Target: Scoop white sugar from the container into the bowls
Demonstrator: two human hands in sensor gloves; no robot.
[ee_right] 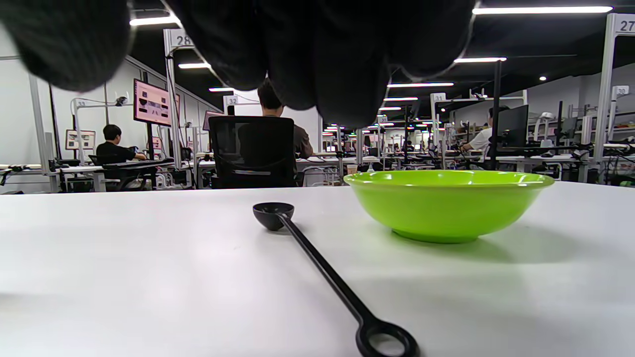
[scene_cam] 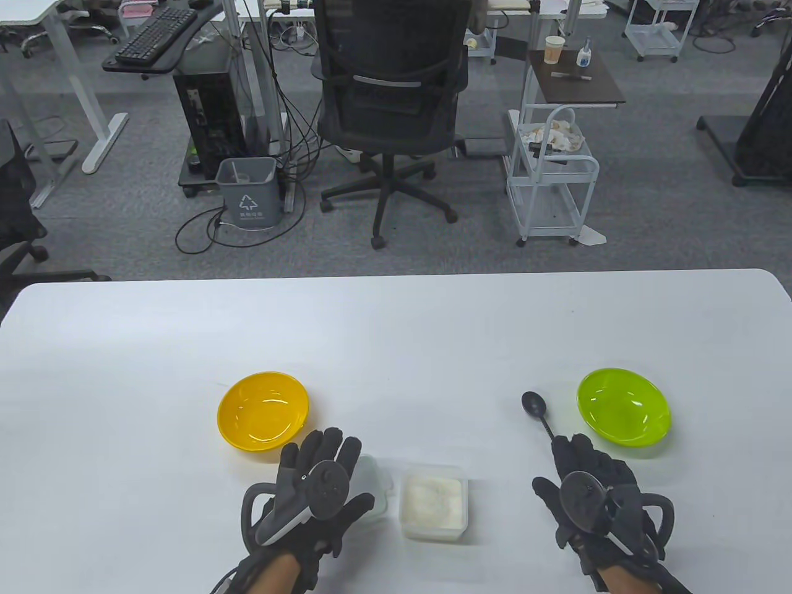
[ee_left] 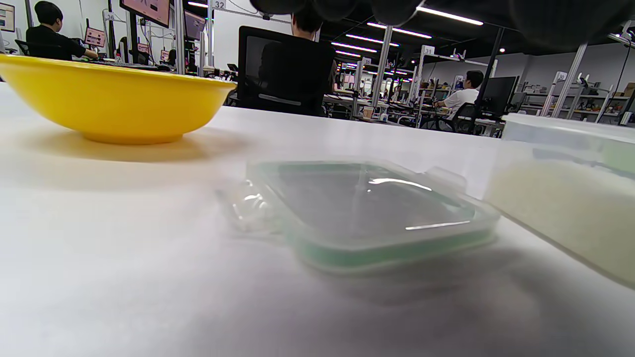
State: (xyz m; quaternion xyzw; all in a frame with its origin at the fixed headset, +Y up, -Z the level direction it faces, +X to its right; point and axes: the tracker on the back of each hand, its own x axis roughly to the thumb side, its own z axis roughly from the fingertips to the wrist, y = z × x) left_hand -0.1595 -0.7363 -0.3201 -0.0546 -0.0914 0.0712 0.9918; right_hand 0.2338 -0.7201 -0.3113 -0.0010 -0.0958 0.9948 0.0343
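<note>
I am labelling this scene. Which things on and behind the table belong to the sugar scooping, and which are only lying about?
For the job: sugar container, spoon, yellow bowl, green bowl.

Lying about: container lid, office chair, bin, cart.

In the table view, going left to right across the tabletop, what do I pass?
Yellow bowl → left hand → sugar container → black spoon → green bowl. The lid under the left hand and the right hand overlap their neighbours, so they are left out.
</note>
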